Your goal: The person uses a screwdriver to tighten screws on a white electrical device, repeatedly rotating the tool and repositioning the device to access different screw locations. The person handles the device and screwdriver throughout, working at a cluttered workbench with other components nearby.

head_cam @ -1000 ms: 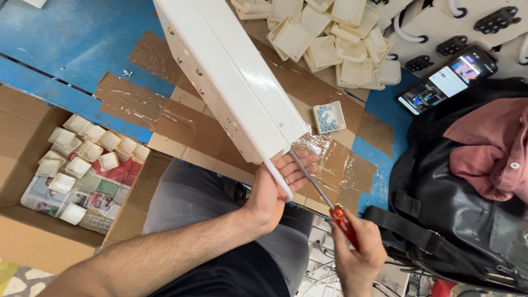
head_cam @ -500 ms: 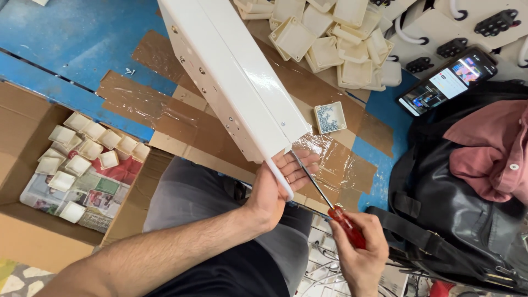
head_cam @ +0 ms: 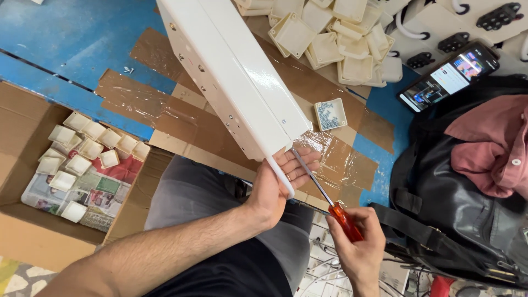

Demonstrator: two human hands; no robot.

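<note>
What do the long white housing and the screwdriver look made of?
Housing: probably painted sheet metal, though it could be plastic; glossy white, crisp folded edges, small screw holes along its side. Screwdriver: bare steel shaft with a metallic shine, translucent orange-red plastic handle gripped by the right hand. The left hand holds the housing's end.

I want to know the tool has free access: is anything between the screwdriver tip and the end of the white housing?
Nothing visible. The screwdriver, held in the right hand, runs straight up to the white housing; the left hand holds that end from beside and beneath.
</note>
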